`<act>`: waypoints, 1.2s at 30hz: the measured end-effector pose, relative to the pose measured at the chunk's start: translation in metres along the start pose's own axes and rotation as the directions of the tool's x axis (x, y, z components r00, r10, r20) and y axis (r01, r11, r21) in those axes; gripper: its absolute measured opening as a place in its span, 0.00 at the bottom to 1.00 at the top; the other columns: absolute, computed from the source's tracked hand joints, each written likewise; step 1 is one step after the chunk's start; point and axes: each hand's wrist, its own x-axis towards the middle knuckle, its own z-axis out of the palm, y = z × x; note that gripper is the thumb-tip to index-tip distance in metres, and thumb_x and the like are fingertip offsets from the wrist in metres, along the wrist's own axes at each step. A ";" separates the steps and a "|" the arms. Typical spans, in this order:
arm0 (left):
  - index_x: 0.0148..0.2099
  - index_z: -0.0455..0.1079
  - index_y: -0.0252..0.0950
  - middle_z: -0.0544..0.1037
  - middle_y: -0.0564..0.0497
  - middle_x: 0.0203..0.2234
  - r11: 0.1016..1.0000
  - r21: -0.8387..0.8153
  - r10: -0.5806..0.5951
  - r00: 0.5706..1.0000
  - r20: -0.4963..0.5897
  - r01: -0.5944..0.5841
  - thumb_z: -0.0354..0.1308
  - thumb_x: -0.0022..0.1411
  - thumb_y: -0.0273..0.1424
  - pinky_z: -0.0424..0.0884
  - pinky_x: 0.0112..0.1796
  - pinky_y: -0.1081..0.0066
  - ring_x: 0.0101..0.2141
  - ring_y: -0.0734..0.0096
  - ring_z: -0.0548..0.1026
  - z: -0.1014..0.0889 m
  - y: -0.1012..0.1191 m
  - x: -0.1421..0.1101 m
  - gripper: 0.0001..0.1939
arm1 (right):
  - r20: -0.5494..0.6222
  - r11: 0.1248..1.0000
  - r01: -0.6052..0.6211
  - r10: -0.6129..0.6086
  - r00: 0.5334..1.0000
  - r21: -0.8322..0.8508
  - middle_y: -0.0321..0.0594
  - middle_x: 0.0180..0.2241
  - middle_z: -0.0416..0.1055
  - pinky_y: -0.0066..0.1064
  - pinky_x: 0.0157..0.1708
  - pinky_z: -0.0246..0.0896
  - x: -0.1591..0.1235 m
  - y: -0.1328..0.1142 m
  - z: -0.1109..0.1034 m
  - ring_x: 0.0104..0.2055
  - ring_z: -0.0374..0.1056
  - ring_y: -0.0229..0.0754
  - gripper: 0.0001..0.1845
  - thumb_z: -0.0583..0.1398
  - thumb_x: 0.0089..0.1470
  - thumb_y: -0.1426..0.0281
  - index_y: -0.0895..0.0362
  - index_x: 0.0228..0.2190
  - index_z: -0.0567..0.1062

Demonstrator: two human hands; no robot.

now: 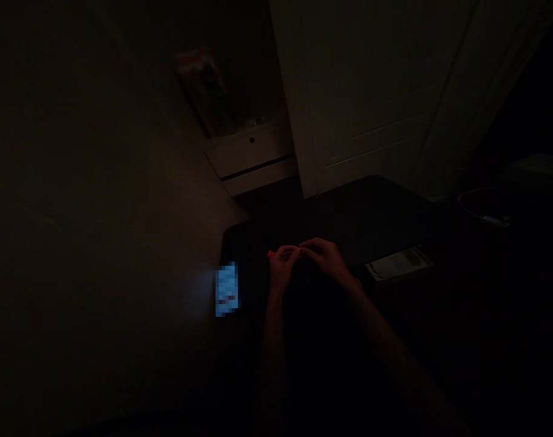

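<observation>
In dim light, both hands meet over a dark table (349, 212). My left hand (283, 264) is closed, and a small bright orange-red object (271, 254) pokes out at its left side. What kind of thing it is cannot be made out. My right hand (324, 254) has its fingers pinched together at the fingertips of the left. Whatever lies between the right fingertips is too small and dark to name. A lit, blurred-out screen (227, 289) glows to the left of the hands.
A pale flat item, perhaps a booklet (399, 264), lies low to the right of my right hand. A thin cable (467, 206) curves farther right. Behind the table stand a pale panel (358, 121) and a drawer front (258, 149). A wall (121, 212) borders the left.
</observation>
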 end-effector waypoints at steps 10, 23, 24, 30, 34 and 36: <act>0.37 0.80 0.37 0.84 0.46 0.33 0.999 0.038 -0.004 0.999 -0.048 0.006 0.74 0.50 0.40 0.78 0.42 0.61 0.36 0.62 0.82 0.000 -0.005 0.002 0.15 | 0.068 0.980 0.110 -0.100 0.993 -0.167 0.43 0.40 0.83 0.36 0.46 0.71 0.002 0.002 -0.004 0.42 0.79 0.46 0.07 0.64 0.63 0.69 0.54 0.39 0.85; 0.32 0.79 0.37 0.82 0.50 0.28 0.995 0.101 0.013 1.000 -0.022 -0.011 0.72 0.49 0.37 0.76 0.37 0.66 0.31 0.66 0.79 0.001 0.001 -0.001 0.10 | 0.124 0.949 0.128 -0.095 0.988 -0.287 0.43 0.36 0.81 0.32 0.38 0.66 -0.002 -0.005 -0.005 0.37 0.76 0.44 0.05 0.64 0.59 0.71 0.57 0.37 0.82; 0.32 0.79 0.37 0.82 0.50 0.28 0.995 0.101 0.014 1.000 -0.024 -0.011 0.71 0.49 0.36 0.76 0.36 0.67 0.30 0.67 0.79 0.001 0.001 -0.001 0.09 | 0.124 0.950 0.125 -0.093 0.988 -0.287 0.43 0.36 0.81 0.32 0.38 0.66 -0.003 -0.005 -0.004 0.37 0.76 0.44 0.05 0.64 0.59 0.71 0.56 0.37 0.81; 0.31 0.78 0.37 0.81 0.50 0.28 0.993 0.118 -0.003 0.999 -0.038 0.008 0.68 0.48 0.30 0.74 0.37 0.67 0.32 0.66 0.78 0.004 0.003 0.001 0.06 | 0.077 0.955 0.119 -0.102 0.992 -0.271 0.43 0.38 0.80 0.33 0.41 0.66 -0.005 0.000 0.003 0.39 0.76 0.45 0.05 0.63 0.60 0.71 0.55 0.37 0.80; 0.30 0.77 0.37 0.80 0.52 0.27 0.989 0.149 -0.010 0.998 -0.066 0.020 0.67 0.48 0.29 0.73 0.38 0.67 0.31 0.67 0.77 0.005 0.001 0.001 0.04 | 0.054 0.955 0.105 -0.094 0.994 -0.276 0.43 0.37 0.80 0.33 0.40 0.66 -0.005 0.003 0.006 0.39 0.75 0.45 0.04 0.63 0.60 0.71 0.55 0.37 0.79; 0.31 0.77 0.37 0.79 0.52 0.27 0.988 0.156 -0.009 0.997 -0.074 0.021 0.67 0.49 0.28 0.73 0.39 0.67 0.30 0.67 0.76 0.005 0.001 0.001 0.04 | 0.040 0.955 0.098 -0.090 0.995 -0.280 0.43 0.37 0.79 0.33 0.41 0.66 -0.005 0.004 0.008 0.38 0.75 0.45 0.04 0.62 0.61 0.71 0.55 0.36 0.79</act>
